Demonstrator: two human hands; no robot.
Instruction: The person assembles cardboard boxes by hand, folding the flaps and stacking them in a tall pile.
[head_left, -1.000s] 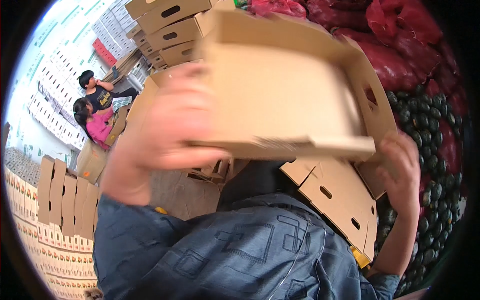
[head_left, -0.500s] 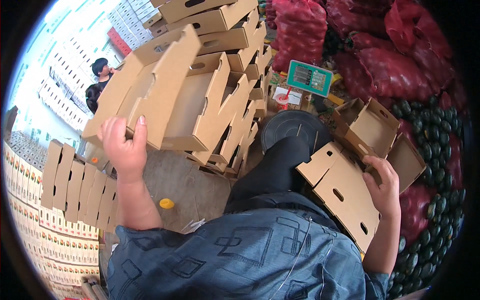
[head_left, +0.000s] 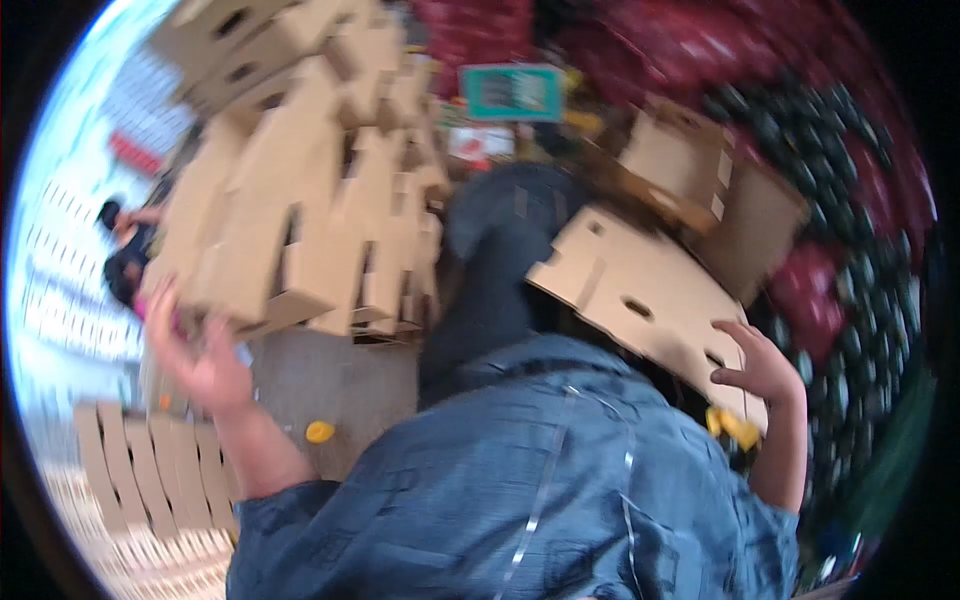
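The picture is blurred by motion. My left hand (head_left: 205,365) holds nothing; its fingers are spread just below the near end of an open cardboard tray (head_left: 275,200). That tray rests tilted among the stacked cardboard trays (head_left: 385,215) at the far left. On the right, my right hand (head_left: 762,368) is half curled, thumb and fingers apart, at the near end of a flat cardboard sheet (head_left: 670,295) with oval holes. Whether its fingertips touch the sheet, I cannot tell. An open cardboard box (head_left: 675,165) lies beyond the sheet.
A green-framed display (head_left: 512,93) stands beyond a dark round surface (head_left: 475,205). Red sacks (head_left: 680,50) and dark green fruits (head_left: 860,300) line the right. More folded cardboard (head_left: 160,465) stands at left. A yellow object (head_left: 320,431) lies on the floor. Two people (head_left: 130,245) are at far left.
My left hand has let go of the cardboard tray, which now leans on the stack. My right hand has come off the box edge and moved lower. The view has turned.
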